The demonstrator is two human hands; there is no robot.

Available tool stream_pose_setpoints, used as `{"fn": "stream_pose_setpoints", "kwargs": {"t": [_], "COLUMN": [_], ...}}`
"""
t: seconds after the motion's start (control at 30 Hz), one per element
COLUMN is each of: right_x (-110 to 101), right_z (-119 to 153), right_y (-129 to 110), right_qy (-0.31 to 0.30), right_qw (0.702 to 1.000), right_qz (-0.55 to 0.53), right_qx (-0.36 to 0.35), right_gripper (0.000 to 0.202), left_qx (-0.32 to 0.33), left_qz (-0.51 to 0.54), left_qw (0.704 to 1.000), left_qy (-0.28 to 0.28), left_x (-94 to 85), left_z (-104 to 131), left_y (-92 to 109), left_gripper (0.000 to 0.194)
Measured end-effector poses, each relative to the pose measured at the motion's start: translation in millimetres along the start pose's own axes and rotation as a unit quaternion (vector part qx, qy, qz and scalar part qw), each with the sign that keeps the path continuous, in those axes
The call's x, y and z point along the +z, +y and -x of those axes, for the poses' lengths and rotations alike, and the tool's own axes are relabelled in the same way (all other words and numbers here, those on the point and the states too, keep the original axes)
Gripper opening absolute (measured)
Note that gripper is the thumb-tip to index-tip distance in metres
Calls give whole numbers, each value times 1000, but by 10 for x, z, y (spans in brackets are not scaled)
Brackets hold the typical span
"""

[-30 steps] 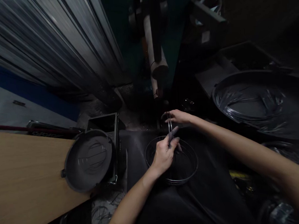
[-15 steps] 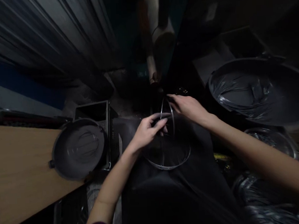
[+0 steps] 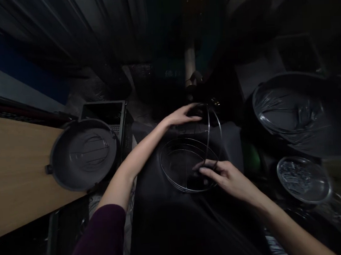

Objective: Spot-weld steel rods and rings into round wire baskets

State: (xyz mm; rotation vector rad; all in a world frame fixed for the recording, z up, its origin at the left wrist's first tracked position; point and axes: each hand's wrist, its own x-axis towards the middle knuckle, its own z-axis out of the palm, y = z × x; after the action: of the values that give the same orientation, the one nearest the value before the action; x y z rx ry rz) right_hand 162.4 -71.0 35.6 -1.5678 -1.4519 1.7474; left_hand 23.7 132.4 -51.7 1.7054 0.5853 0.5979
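Note:
My right hand (image 3: 227,174) is closed, with thumb and fingers pinching the lower part of a thin metal wire hoop (image 3: 208,134) that stands upright. Beyond it my left hand (image 3: 183,115) reaches to the hoop's upper end, thumb and fingers apart; whether the fingertips touch the wire is too dark to tell. Below both hands, several round wire rings (image 3: 174,184) lie over the dark cloth on my lap. The hoop rises from the right side of these rings. Just past my left hand is a machine's rod-like tip (image 3: 190,64).
At left, a grey round basin (image 3: 85,180) with some bent wires rests on a wooden board (image 3: 20,175), beside a dark crate (image 3: 123,115). On the right stand a large basin (image 3: 313,145) of wire pieces and a smaller bowl (image 3: 326,189) of short metal parts.
My right hand has come down and nearer from the hoop's top to its lower part. My left hand has moved forward and up to the top. The camera view has shifted slightly.

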Motion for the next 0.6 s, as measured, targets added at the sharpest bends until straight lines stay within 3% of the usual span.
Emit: {"fn": "stream_pose_setpoints", "kwargs": {"t": [0.07,0.13,0.2,0.3,0.4,0.5,0.6], "right_x": [-94,-185,-242,-224,-145,-119,-132], "right_z": [87,174,226,203,118,70,17], "right_y": [55,134,178,116,5,1,62], "right_qy": [39,92,101,28,-3,-51,-122], "right_qw": [999,995,994,998,998,998,985], "right_qz": [-2,10,28,48,64,20,-121], "right_qx": [11,22,34,36,-16,-38,-27], "right_gripper": [30,31,31,31,30,44,66], "left_qx": [-14,-44,-60,-20,29,22,1], "left_qz": [-19,-49,-79,-120,-167,-189,-178], "left_qw": [999,998,995,991,983,981,984], "left_qy": [-29,-10,-6,-49,-74,-44,-11], "left_x": [113,211,240,137,-33,-115,-101], "left_z": [-124,-159,-151,-148,-142,-82,-16], "left_y": [-128,-188,-201,-135,9,133,154], "left_gripper": [33,28,28,28,25,27,31]}}
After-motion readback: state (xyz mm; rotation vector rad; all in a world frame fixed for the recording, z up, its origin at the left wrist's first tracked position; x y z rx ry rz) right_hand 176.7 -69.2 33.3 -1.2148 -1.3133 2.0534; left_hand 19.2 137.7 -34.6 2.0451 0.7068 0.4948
